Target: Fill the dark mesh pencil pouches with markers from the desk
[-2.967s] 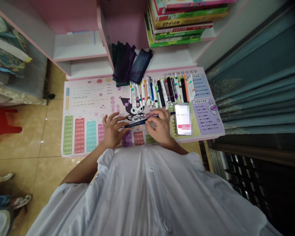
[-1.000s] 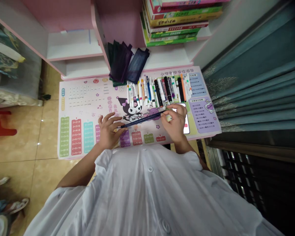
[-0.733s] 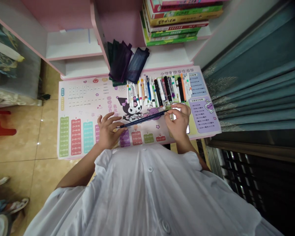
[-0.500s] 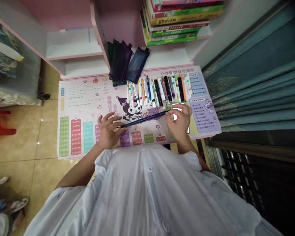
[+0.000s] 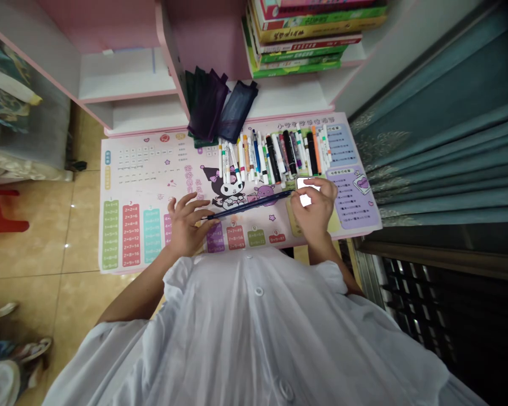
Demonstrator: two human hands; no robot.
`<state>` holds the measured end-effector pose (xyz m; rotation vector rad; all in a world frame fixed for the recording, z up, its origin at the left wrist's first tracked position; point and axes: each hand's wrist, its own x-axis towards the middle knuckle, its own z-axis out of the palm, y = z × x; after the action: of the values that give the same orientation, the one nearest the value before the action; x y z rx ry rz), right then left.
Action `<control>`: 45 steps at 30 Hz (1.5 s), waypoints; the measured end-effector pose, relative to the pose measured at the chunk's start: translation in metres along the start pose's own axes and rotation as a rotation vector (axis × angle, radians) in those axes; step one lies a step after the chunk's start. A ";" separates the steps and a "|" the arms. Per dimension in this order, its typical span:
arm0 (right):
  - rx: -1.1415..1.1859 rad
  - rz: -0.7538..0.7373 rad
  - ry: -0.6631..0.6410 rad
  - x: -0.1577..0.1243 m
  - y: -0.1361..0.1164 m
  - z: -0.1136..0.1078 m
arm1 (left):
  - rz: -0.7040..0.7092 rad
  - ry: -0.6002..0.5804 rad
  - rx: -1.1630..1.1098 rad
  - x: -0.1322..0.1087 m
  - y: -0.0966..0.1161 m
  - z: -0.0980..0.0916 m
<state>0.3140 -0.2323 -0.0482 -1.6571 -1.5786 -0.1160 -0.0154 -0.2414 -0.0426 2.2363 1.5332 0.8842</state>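
Observation:
A dark blue zippered pouch (image 5: 249, 206) is stretched between my two hands, seen almost edge-on along its top. My left hand (image 5: 188, 223) pinches its left end between thumb and finger, the other fingers spread. At the opposite end, my right hand (image 5: 314, 210) grips the corner with thumb and forefinger; whether it has the zipper pull cannot be made out. Under my right hand lies a phone with a bright white screen (image 5: 305, 195), partly covered. Just beyond the pouch, a row of markers and pens (image 5: 275, 155) lies side by side on the desk mat (image 5: 144, 169).
Dark mesh pouches (image 5: 209, 104) in purple, green and blue lie piled at the back of the mat. Behind them rises a pink-and-white shelf (image 5: 129, 93) with stacked books (image 5: 305, 45). A blue-green curtain (image 5: 440, 135) hangs to the right, and a red stool (image 5: 4, 217) stands at left.
My right hand has shifted slightly to the right, drawing along the pouch's right end. My left hand stays in place, still pinching the left end.

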 end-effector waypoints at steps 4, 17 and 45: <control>0.006 0.016 -0.008 0.000 0.001 -0.001 | -0.006 -0.007 0.003 0.000 0.000 0.000; -0.020 0.056 -0.010 -0.003 0.000 -0.001 | -0.002 -0.025 0.010 -0.001 0.003 -0.002; 0.212 0.053 -0.181 0.022 -0.045 0.005 | 0.036 -0.363 0.066 0.030 0.032 0.001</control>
<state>0.2769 -0.2175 -0.0171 -1.5758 -1.6173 0.2273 0.0164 -0.2267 -0.0163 2.3178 1.3735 0.4086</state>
